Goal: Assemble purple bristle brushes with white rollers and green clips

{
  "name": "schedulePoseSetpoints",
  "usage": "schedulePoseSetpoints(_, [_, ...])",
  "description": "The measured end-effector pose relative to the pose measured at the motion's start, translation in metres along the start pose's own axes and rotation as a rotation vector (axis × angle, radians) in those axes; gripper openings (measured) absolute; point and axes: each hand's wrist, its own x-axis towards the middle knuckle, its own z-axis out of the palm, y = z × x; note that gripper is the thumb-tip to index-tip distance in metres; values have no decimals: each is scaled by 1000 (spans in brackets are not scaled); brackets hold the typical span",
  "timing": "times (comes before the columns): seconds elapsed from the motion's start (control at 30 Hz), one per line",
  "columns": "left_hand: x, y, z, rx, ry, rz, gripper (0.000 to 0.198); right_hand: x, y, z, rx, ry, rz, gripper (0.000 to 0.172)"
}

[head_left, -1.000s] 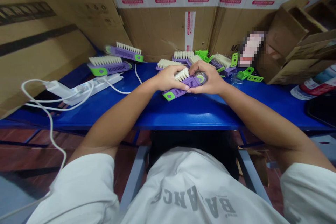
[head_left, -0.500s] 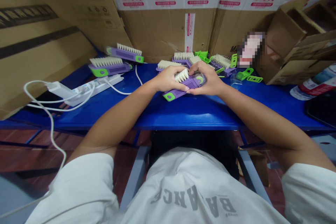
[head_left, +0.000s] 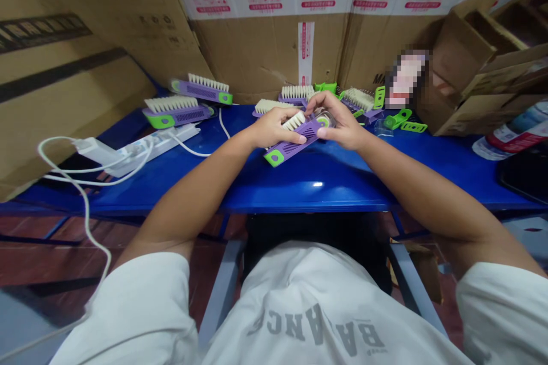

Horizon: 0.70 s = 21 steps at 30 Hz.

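Observation:
A purple and green brush [head_left: 299, 140] with cream bristles is held tilted above the blue table, its green end low on the left. My left hand [head_left: 274, 128] is closed around its middle, thumb on the near side and fingers behind the bristles. At the right end, my right hand [head_left: 340, 122] grips it between thumb and fingers, beside a clear plastic piece and a round green patch. Just behind my hands lie more brushes [head_left: 272, 106] of the same kind, bristles up.
Two similar brushes [head_left: 171, 104] sit at the left by a white power strip [head_left: 141, 151] with trailing cables. Green plastic parts [head_left: 398, 120] lie back right, near an open cardboard box [head_left: 466, 63] and a bottle [head_left: 509, 134]. Cardboard [head_left: 257, 45] walls the table's back edge.
The fingers of my right hand have lifted and shifted at the brush's right end, uncovering more of its purple side. My left hand keeps its hold.

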Motion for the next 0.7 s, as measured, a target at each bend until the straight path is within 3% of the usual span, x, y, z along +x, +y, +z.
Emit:
schedulePoseSetpoints(0.2, [-2, -8, -2, -320, -123, -124, 55, -1, -3, 1, 64, 71, 78, 73])
schedulePoseSetpoints(0.4, [-5, -22, 6, -494, -206, -268, 57, 0, -4, -3, 14, 41, 78, 75])
schedulePoseSetpoints(0.7, [-5, -23, 5, -250, -229, -226, 69, 0, 6, 0, 8, -2, 145, 74])
